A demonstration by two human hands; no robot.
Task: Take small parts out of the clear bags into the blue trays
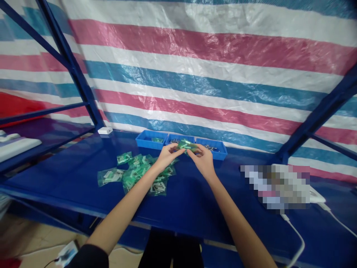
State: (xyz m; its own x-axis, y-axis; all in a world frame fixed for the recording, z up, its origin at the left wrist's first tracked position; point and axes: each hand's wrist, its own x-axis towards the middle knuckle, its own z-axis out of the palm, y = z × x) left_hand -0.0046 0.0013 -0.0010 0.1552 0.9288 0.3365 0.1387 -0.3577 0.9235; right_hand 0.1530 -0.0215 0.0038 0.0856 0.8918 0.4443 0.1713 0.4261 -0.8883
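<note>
Both hands hold one small green plastic bag (185, 144) in front of the blue bins. My left hand (169, 154) pinches its left side, and my right hand (203, 157) grips the right side, thumbs nearly meeting below it. Light-coloured pieces show through the plastic. To the left, a pile of similar green bags (139, 169) with metal and pale parts lies on the blue table (184, 208). Behind the hands stand a left blue bin (147, 143) with a green bag inside, a middle bin (170, 136) and a right bin (220, 155), both with small metal parts.
A small white box (105, 130) sits at the table's back left. On the right lie a blurred-out object (279, 186) and a white device with a cable (316, 194). Blue metal posts (80, 85) frame the striped sheet (195, 74) behind.
</note>
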